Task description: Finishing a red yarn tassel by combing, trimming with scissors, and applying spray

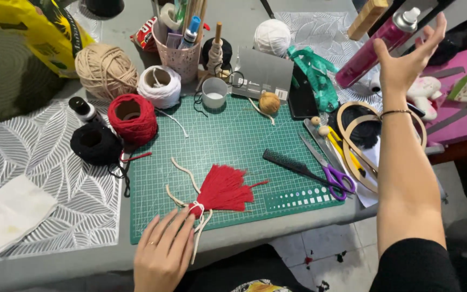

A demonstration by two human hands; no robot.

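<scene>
A red yarn tassel [224,188] tied with cream cord [186,174] lies fanned out on the green cutting mat [228,138]. My left hand [163,251] rests flat at the mat's near edge, fingertips pressing the tassel's bound end. My right hand [409,59] is raised at the far right with fingers spread, holding nothing, right next to a pink spray bottle [377,46]. A black comb [287,163] and purple-handled scissors [333,176] lie to the right of the tassel.
Beige [105,69], white [159,85], red [132,118] and black [95,143] yarn balls crowd the left of the mat. A pink pen holder [179,51], grey cup [214,93], wooden hoops [352,143] and teal ribbon [314,73] stand behind. A white cloth [9,213] lies at left.
</scene>
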